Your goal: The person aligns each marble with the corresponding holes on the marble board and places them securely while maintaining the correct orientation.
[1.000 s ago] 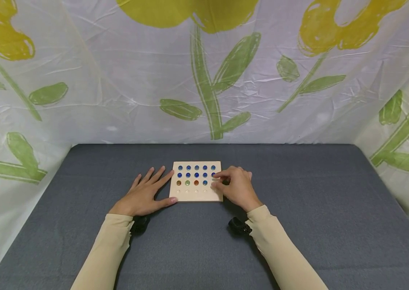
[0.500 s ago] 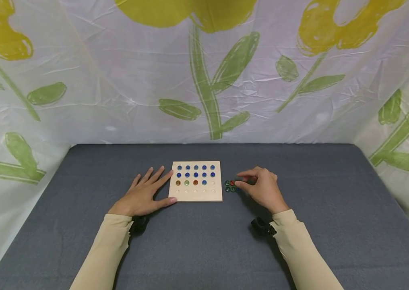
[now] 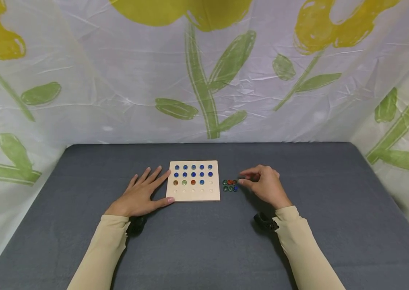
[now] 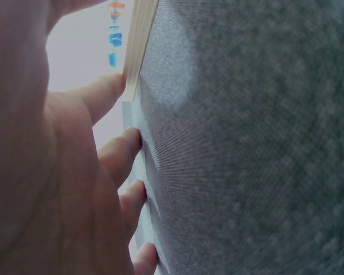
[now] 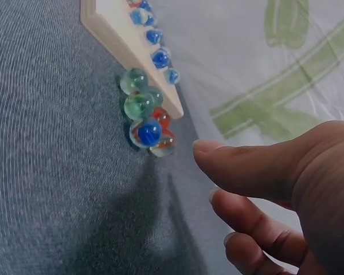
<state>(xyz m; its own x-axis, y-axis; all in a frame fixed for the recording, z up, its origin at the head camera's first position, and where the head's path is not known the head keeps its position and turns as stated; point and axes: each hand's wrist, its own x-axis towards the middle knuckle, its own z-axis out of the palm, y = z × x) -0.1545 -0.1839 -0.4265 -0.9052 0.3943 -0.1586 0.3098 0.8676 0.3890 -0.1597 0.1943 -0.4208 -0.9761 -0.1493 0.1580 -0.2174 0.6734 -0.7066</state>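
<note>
A pale wooden board [image 3: 190, 196] with rows of round hollows lies on the table. Blue marbles [image 3: 193, 174] fill its two far rows; the third row carries an amber, a green, an orange-red and a blue marble, with its rightmost hollow bare. The nearest row is bare. My left hand [image 3: 139, 195] lies spread, thumb and index fingertip on the board's left edge, other fingertips on the cloth. Just right of the board sit several loose marbles [image 3: 230, 188], green, red and blue, in two short rows. My right hand [image 3: 265, 186] hovers beside them, thumb and fingers apart, holding nothing.
A dark grey cloth [image 3: 204, 245] covers the table. Behind it hangs a pale sheet [image 3: 124, 72] printed with yellow flowers and green leaves, which also closes the left and right sides. Black wrist cameras [image 3: 266, 221] sit under both sleeves.
My right hand has drawn back rightward from the board to beside the loose marbles, uncovering them and the third row's right end. The left hand has stayed at the board's edge.
</note>
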